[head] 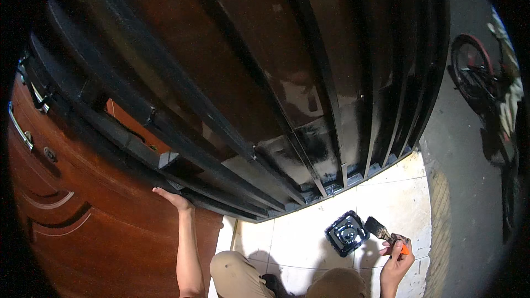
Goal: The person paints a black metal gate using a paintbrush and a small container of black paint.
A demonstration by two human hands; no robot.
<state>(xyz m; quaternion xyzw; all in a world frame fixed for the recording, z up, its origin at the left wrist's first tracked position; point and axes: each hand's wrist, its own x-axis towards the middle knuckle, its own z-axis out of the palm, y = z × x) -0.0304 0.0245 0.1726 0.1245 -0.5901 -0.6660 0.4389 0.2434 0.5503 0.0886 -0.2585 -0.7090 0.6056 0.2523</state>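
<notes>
My right hand [396, 254] is closed around the orange handle of a paintbrush [377, 228], whose bristles are coated black. Just left of the bristles, a square container of glossy black paint [347, 234] rests on the white floor tiles. My left hand [174, 199] is at the edge of a black metal gate [232, 174], with its fingers partly hidden against the frame; whether it grips the frame I cannot tell. Long bars run across the gate over dark panels, and the lower panels show uneven black patches.
A brown wooden door [136, 231] with metal handles stands at the left. My knees, in tan trousers, are at the bottom. Past the tile edge on the right lies grey pavement [463, 140] with a bicycle [472, 66] and a partly visible person beside it.
</notes>
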